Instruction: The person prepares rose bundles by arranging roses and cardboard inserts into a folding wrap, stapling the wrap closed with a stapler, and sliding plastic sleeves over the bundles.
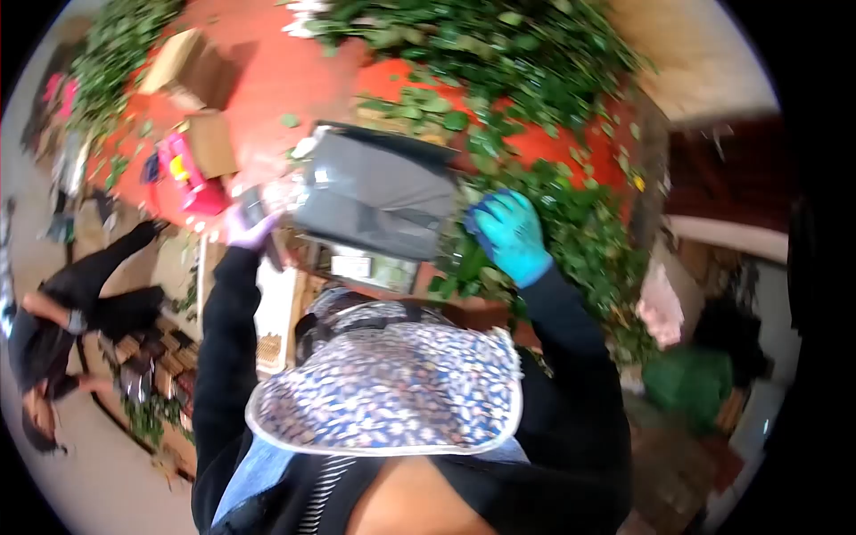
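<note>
A dark, narrow handheld tool, blurred, sits in my left hand, which wears a lilac glove and is closed around it. My right hand, in a teal glove, hangs over the leaves to the right with its fingers curled. Something dark blue shows at those fingers; whether it is a held thing or part of the glove is unclear. Between my hands lies a dark grey covered block with a shiny left end. A pale label shows below its near edge.
Leafy green stems are heaped at the back and down the right of the red table. Cardboard boxes and a pink-red item stand at left. A person in dark clothes is at far left.
</note>
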A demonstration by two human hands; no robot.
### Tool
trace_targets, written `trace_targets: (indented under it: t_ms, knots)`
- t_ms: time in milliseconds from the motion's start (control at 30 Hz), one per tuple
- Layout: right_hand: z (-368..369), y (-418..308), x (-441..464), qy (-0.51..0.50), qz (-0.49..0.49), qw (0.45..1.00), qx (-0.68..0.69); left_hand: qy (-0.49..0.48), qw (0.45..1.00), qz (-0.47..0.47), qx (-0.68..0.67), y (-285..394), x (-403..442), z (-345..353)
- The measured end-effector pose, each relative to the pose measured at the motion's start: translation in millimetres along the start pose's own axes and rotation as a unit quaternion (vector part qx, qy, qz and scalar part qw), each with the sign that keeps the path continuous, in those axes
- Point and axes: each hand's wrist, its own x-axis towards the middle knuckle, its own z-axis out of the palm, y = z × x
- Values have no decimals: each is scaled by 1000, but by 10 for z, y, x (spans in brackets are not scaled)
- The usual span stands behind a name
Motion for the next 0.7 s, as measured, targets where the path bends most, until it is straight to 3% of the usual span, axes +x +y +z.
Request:
trace_targets:
  t_ms: [33,100,167,233,267,400,467,500,533,567,600,633,700]
  knots:
    - [-28,-43,43,-50,11,999,1,-33,963,-132,235,279,191,38]
    - [-17,-138,164,-47,-5,999,-2,-56,856,-198,474,732,507,179]
    - [-24,-233,334,-61,-6,998,-16,-17,815,-230,532,1048,658,263]
    - [9,-252,204,-79,18,995,-56,94,807,-178,555,1010,616,400]
    - [6,-290,183,-85,27,994,-67,19,843,-183,505,133,840,403]
    - [-58,-301,32,-141,116,983,17,57,853,-80,512,284,616,145]
    - [-114,-363,-39,-140,119,983,-17,197,834,-14,515,195,444,-360]
    - [-122,-467,-5,-138,123,982,-45,181,846,-143,480,667,322,-722]
    - [-144,-594,105,-153,149,974,-77,334,816,-90,464,578,209,-1022]
    - [-135,-652,163,-152,153,973,-87,364,808,-63,459,584,84,-1280]
    - [-102,-689,168,-143,200,966,-83,429,796,-29,426,-161,194,-1492]
    - [-58,-723,173,-131,247,957,-79,325,891,-142,283,-341,279,-1673]
    - [32,-741,167,-123,262,951,-106,219,948,-230,33,-653,481,-1752]
